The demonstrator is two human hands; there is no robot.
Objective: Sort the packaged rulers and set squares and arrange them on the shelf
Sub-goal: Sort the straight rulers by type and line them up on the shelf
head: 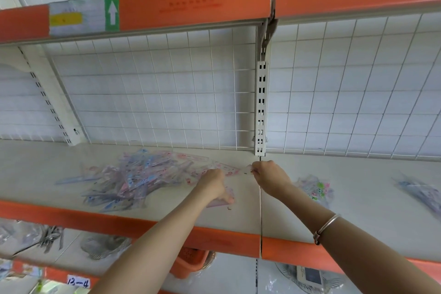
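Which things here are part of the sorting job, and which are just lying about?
Job: mixed packet pile; clear packet pinched by right hand; pink packet under left hand; small stack further right.
Lying about: orange basket, metal utensils, glass dish below.

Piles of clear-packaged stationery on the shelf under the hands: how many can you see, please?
3: a pink-and-blue pile left of the left hand, a green-printed pile right of the right hand, a blurred bluish pile far right; others may be hidden.
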